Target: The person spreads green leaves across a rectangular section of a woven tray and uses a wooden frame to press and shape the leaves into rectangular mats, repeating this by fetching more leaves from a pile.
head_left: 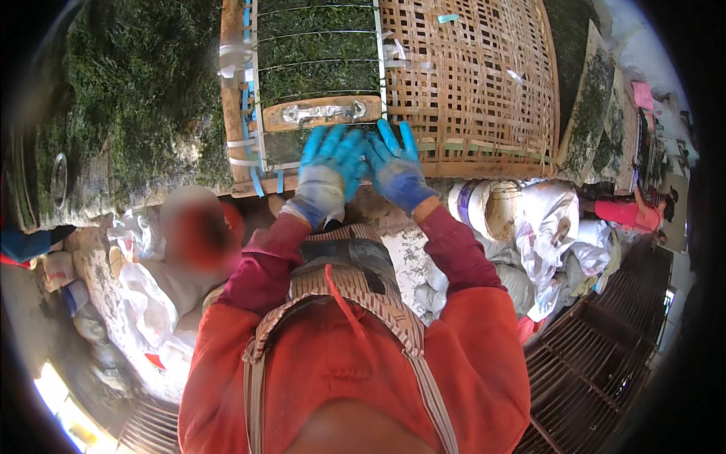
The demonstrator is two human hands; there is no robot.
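Note:
My left hand [327, 168] and my right hand [396, 163], both in blue-fingered gloves, rest side by side at the near end of a narrow metal-edged frame [380, 68]. Their fingers are stretched out flat, and neither grips anything. Thin cross wires span the frame over a layer of chopped, dark green plant matter [314, 49]. Just beyond my fingertips lies a wooden board [367, 108] with a metal handle [321, 113] on it. Underneath is a woven bamboo rack [469, 83], bare on its right side.
A large heap of the same green matter [144, 91] covers the table at left. Below the table edge stand a white bucket [463, 200], plastic bags [552, 219] and a blurred reddish object [200, 234]. Another person in pink [631, 213] is at far right.

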